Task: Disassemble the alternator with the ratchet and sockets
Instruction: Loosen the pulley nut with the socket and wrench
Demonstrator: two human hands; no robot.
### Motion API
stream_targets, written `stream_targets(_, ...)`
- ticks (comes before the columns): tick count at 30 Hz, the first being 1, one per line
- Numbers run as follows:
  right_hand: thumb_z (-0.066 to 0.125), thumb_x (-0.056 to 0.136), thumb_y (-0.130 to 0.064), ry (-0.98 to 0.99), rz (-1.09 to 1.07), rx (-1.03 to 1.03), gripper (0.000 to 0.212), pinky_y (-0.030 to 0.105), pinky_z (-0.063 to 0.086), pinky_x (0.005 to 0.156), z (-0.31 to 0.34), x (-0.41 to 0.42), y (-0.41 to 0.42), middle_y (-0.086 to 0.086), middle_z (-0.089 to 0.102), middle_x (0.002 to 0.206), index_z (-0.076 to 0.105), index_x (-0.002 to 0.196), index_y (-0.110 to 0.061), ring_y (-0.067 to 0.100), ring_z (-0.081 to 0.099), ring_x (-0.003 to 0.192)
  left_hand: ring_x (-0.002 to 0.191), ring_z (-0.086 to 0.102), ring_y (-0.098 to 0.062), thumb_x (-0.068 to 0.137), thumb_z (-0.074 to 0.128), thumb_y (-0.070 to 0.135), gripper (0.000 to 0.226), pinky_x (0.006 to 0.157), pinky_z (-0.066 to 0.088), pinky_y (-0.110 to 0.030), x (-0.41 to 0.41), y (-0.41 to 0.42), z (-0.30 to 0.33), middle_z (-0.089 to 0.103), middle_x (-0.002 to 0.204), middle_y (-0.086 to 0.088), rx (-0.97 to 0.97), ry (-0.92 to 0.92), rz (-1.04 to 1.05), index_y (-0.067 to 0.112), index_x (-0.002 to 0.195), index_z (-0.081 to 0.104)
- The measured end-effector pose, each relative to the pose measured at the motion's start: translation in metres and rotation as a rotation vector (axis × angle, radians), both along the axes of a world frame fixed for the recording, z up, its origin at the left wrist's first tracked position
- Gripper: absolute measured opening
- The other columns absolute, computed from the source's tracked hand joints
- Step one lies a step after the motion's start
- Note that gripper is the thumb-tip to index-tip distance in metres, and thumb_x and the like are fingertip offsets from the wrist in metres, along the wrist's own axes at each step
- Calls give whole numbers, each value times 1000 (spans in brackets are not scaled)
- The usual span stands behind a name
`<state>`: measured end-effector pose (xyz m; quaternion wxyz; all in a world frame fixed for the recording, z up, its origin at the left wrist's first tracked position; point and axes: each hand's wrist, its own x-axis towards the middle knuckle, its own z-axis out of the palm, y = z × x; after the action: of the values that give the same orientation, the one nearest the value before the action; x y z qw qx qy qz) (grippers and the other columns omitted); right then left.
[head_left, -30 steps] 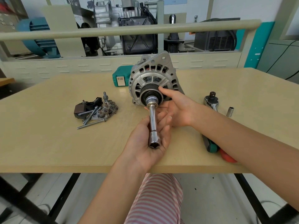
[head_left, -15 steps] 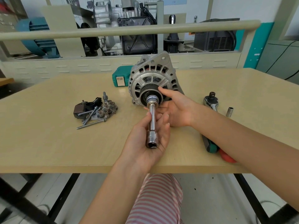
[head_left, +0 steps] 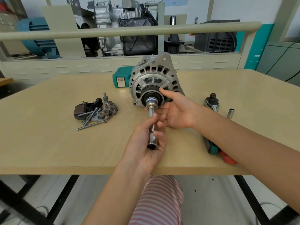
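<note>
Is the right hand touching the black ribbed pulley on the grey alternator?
Touching. The head view shows the right hand open, with its thumb tip resting on the rim of the black ribbed pulley of the grey alternator.

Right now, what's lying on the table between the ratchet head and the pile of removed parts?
In the head view, the alternator stands between the ratchet and the parts pile, with the right hand at its pulley.

A teal case (head_left: 121, 80) stands on the desk (head_left: 48, 143) at 12 o'clock. Beyond the desk's rail (head_left: 129, 30), a grey engine assembly (head_left: 123, 25) sits at 12 o'clock, a teal blower (head_left: 37, 38) at 10 o'clock and a black louvred unit (head_left: 215, 39) at 2 o'clock. Striped trousers (head_left: 155, 200) show at 6 o'clock.
</note>
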<state>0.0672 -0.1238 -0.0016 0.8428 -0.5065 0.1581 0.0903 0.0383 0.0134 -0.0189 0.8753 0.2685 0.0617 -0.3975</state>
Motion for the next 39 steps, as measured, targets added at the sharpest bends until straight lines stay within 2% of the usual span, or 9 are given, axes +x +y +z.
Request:
stream_targets(3,54,88,-48,6,12,6,50,23,51,56,1,-1,0,11,68,82,62,99,0,21,65,55,40,57,-8,92,55,20,21,29,40,-13,0,1,0,68,85,-11,-22,12,-20,2,84,58)
stream_targets(11,51,89,-48,10,51,68,51,17,39,31,3,-3,1,15,65,65,59,94,3,18,53,36,37,50,-9,96,46,28,35,25,34,-13,4,5,0,70,91,-16,-32,56,-75,-2,100,64)
stream_targets(15,52,88,-49,-2,16,-18,50,20,44,66,0,0,0,10,68,82,63,98,-1,19,62,59,43,54,-8,87,61,17,15,29,39,-13,2,3,2,62,82,-11,-10,26,-34,4,94,57)
stream_targets(17,52,88,-50,5,9,-33,50,20,43,59,0,1,0,8,68,76,64,95,-2,17,62,53,44,56,-8,87,60,12,10,31,42,-13,2,1,2,60,74,-9,-7,23,-18,2,89,58)
stream_targets(24,53,87,-49,10,11,44,51,26,32,106,1,2,-3,11,66,88,62,96,0,18,52,79,41,60,-16,92,50,28,33,29,43,-19,1,4,3,72,88,-15,-41,59,-95,-1,102,63)
stream_targets(26,53,87,-50,12,20,50,52,22,41,96,1,1,-3,12,67,77,62,94,0,15,50,69,40,60,-17,94,46,27,34,28,42,-18,3,5,2,73,94,-15,-41,75,-108,-1,101,65)
stream_targets(30,52,88,-50,14,17,25,52,18,45,41,2,-2,0,12,68,73,62,93,1,16,56,45,40,57,-13,94,49,26,28,26,37,-15,3,4,2,72,84,-13,-34,70,-71,1,96,62)
stream_targets(37,53,88,-49,28,-9,-2,51,17,44,40,2,-2,2,11,64,77,61,96,1,16,57,41,45,60,-9,88,60,17,20,30,42,-15,1,0,1,66,77,-9,-27,57,1,-2,95,63)
stream_targets(39,53,88,-49,27,-9,13,51,22,54,60,1,-1,0,12,65,83,62,95,1,17,61,62,45,61,-12,90,58,20,27,30,43,-17,2,2,1,68,81,-10,-48,78,-5,-5,97,65)
